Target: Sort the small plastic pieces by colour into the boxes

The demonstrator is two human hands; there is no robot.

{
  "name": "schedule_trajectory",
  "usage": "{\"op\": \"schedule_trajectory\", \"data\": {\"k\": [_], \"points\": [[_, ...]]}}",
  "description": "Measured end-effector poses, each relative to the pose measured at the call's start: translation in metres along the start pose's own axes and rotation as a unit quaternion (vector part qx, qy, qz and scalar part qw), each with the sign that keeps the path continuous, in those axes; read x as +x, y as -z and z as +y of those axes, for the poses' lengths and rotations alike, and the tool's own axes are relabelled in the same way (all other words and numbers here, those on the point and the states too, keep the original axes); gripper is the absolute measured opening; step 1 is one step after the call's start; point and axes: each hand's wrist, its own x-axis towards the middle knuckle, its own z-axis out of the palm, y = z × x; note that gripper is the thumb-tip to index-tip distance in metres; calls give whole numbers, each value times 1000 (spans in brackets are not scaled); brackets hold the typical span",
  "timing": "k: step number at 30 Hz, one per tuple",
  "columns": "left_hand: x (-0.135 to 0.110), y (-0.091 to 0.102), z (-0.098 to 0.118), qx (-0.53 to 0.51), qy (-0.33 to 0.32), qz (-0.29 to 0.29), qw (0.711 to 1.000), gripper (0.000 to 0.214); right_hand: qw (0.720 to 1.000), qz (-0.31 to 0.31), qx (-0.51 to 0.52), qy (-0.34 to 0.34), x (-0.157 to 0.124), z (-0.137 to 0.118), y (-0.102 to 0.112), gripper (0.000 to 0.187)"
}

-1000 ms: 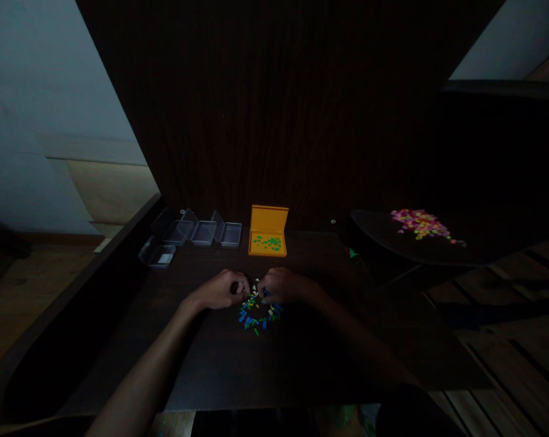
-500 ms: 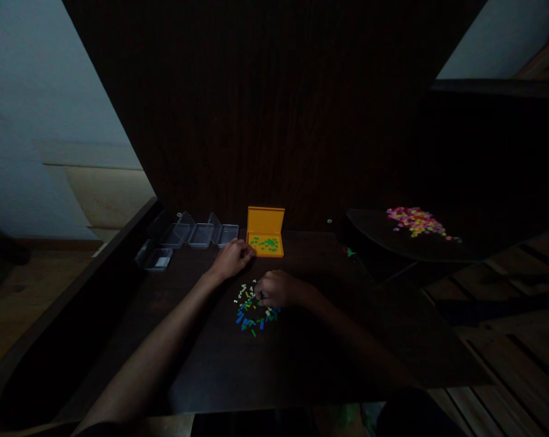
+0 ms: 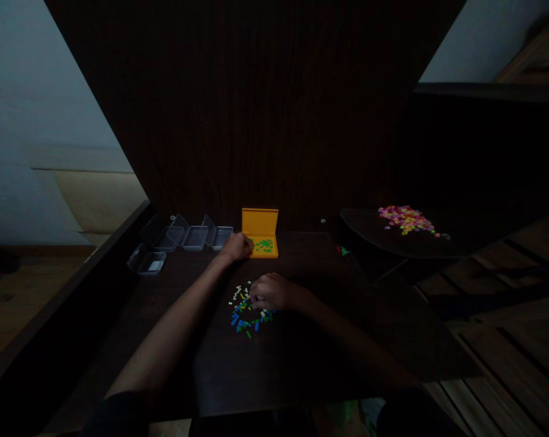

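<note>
The fingers of my left hand (image 3: 237,247) are curled at the left edge of an open yellow box (image 3: 260,222), covering its lower left corner. Small green pieces (image 3: 263,245) lie scattered in the box's bottom half, and its lid stands up behind. Nearer to me, my right hand (image 3: 272,291) is closed, fingertips down, over the right side of a loose pile of tiny blue, green, yellow and whitish pieces (image 3: 242,317). What either hand pinches, if anything, is hidden or too small to make out in the dim light.
Several clear plastic boxes (image 3: 194,237) with raised lids stand left of the yellow box. One clear box (image 3: 147,262) sits nearer. A heap of pink, yellow and orange pieces (image 3: 406,218) lies on a side shelf at the right. A tall dark panel (image 3: 256,121) rises behind.
My left hand has moved forward and right, onto the yellow box's left edge. My right hand stays over the pile, slightly shifted. The whole view has shifted a little.
</note>
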Motion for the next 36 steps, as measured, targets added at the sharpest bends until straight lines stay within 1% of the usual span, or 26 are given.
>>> {"op": "schedule_trajectory", "data": {"k": [2, 5, 10, 12, 15, 20, 24, 28, 29, 33, 36], "points": [[-4, 3, 1, -5, -8, 3, 1000, 25, 1000, 9, 0, 8, -1, 1, -1, 13], [-17, 11, 1, -10, -10, 25, 1000, 29, 1000, 13, 4, 6, -3, 1, 0, 14], [-51, 19, -2, -30, -4, 63, 998, 30, 1000, 3, 4, -2, -7, -3, 5, 11], [-65, 19, -6, -71, -13, 72, 995, 30, 1000, 6, 2, -7, -8, -5, 6, 12], [-85, 15, -12, -86, -28, 79, 993, 33, 1000, 11, 6, -5, -7, -7, 6, 13], [-108, 3, -22, -115, -37, 113, 986, 36, 1000, 10, 12, 3, -4, -4, 1, 14], [-116, -8, -29, -133, -30, 151, 979, 36, 1000, 21, 21, -4, -5, -2, -4, 11], [-118, -12, -32, -138, -33, 179, 973, 35, 998, 38, 43, -5, -9, -3, -6, 5], [-118, -12, -33, -141, -29, 184, 972, 35, 998, 42, 49, -11, -9, -4, -6, 4], [-116, -13, -37, -161, -6, 189, 969, 39, 996, 64, 54, -39, -10, -6, -6, 14], [-114, -14, -40, -169, 5, 189, 967, 40, 996, 66, 44, -36, -9, -9, -7, 11]]}}
